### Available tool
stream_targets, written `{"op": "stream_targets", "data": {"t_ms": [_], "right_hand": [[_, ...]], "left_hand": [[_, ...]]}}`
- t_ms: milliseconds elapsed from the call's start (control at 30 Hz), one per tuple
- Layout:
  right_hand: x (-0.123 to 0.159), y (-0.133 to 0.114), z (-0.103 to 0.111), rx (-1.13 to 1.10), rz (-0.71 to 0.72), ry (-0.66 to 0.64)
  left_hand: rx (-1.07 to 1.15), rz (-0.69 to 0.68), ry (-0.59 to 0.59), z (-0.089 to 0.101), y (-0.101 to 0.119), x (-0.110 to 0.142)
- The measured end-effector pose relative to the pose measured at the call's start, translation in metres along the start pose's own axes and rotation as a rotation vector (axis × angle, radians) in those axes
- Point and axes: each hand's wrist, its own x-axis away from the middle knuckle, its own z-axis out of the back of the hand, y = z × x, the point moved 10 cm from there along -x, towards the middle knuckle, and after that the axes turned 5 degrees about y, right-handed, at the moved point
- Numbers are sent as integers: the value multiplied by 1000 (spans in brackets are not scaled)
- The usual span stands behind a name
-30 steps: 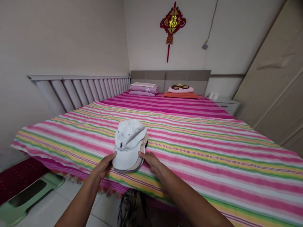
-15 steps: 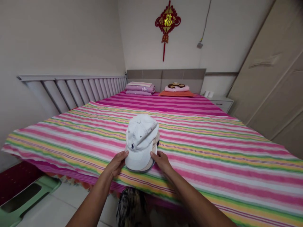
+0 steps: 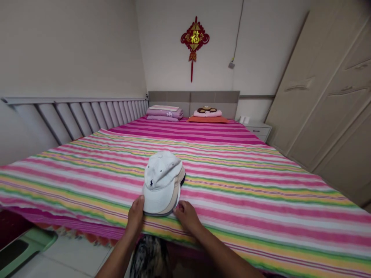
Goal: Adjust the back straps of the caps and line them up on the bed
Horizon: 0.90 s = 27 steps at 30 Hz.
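A white baseball cap (image 3: pixel 158 199) with a small dark logo lies on top of a stack on the bed, its brim toward me. Under it, a beige cap (image 3: pixel 176 191) and a dark cap (image 3: pixel 182 178) stick out on the right side. My left hand (image 3: pixel 135 214) is closed at the left edge of the stacked brims, thumb on top. With fingers curled, my right hand (image 3: pixel 187 216) pinches at the lower right edge of the brims; its fingertips are partly hidden.
The caps rest on a striped sheet (image 3: pixel 246 200). Folded purple bedding (image 3: pixel 164 113) and an orange pillow (image 3: pixel 207 119) lie by the headboard (image 3: pixel 171 96). A radiator (image 3: pixel 87 116) runs along the left, a nightstand (image 3: pixel 259 129) stands back right, and a green stool (image 3: pixel 43 241) is lower left.
The view has shifted, so the caps appear lower and further left. More of the beige and dark caps shows on the right. My right hand has moved down the brim edge, its fingers more curled.
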Motion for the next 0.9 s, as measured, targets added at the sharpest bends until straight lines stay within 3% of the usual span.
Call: {"op": "stream_targets", "data": {"t_ms": [100,200,267,333,400,467,567,667,767,900], "right_hand": [[41,8,13,47,62,-35],[85,38,23,97,41,-88],[113,67,25,128,-21,-141],[136,88,27,144,-64,-174],[151,96,33,132,-90,-175],[158,88,47,47,-106,-131],[154,54,81,-210,-124,-15],[143,12,123,-416,-110,122],[136,-25,162,-564,-24,247],[132,-52,189,-703,64,314]], "left_hand": [[-185,-66,166,17,-19,33],[-287,-56,116,13,-57,72],[-343,-70,-46,-5,-84,98],[-402,26,-316,-34,-114,126],[-412,72,-518,-60,-121,150],[-364,27,-561,-78,-98,161],[-263,21,-586,-103,-47,164],[-258,-56,-499,-113,14,154],[-274,-222,-420,-117,68,150],[-297,-326,-400,-120,100,156]]}}
